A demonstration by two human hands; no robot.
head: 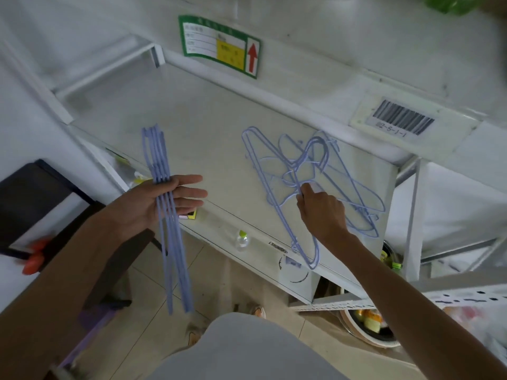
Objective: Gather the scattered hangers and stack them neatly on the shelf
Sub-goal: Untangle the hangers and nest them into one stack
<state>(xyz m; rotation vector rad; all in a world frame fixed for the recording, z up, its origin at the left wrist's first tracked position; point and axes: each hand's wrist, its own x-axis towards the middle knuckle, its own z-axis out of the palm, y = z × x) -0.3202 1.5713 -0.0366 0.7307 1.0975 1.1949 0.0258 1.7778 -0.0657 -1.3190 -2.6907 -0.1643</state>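
Note:
Several pale blue wire hangers (323, 171) lie tangled on the white shelf (208, 127), right of its middle. My right hand (321, 209) rests on this pile and pinches the neck of one hanger between thumb and fingers. My left hand (164, 198) hovers over the shelf's front left edge. It holds a bunched stack of blue hangers (170, 242) edge-on, thumb across them, fingers stretched out. The stack reaches from above the shelf down toward the floor.
A green and yellow label (219, 45) and a barcode tag (403, 119) are fixed to the upper shelf beam. A small bottle (242, 239) stands on the floor below. A dark chair (41, 193) is at left; bowls (370, 322) and shelf posts at right.

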